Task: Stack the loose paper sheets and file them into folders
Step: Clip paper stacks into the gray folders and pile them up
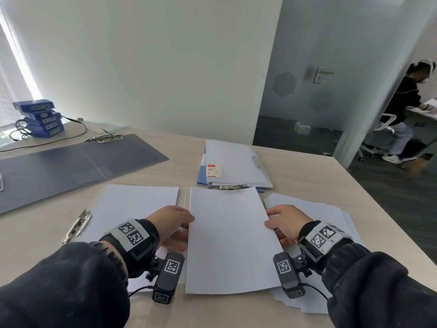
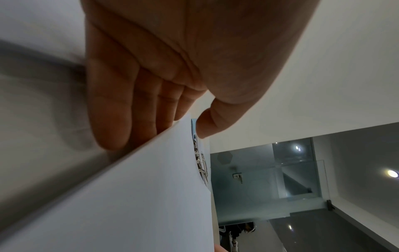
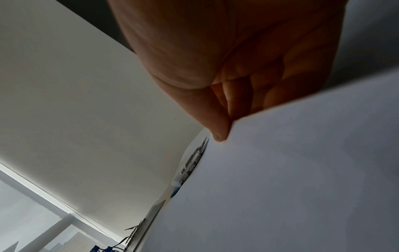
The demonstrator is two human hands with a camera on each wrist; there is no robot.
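Observation:
A stack of white paper sheets (image 1: pixel 231 240) is held just above the table in front of me, long side running away from me. My left hand (image 1: pixel 183 221) pinches its left edge, thumb on top and fingers underneath; the left wrist view shows that hand (image 2: pixel 183 119) at the sheet's (image 2: pixel 129 204) edge. My right hand (image 1: pixel 275 223) pinches the right edge the same way, as the right wrist view shows with the hand (image 3: pixel 224 122) on the paper (image 3: pixel 291 170). A loose pile of sheets (image 1: pixel 331 214) lies under my right hand. An open folder with white sheets (image 1: pixel 132 209) and a metal clip (image 1: pixel 76 227) lies under my left hand.
Closed white and blue folders (image 1: pixel 234 162) lie behind the held stack. An open dark blue folder (image 1: pixel 71 166) covers the left of the table (image 1: pixel 307 176). Blue boxes (image 1: pixel 39 118) with cables stand far left. A person sits beyond the glass door at right.

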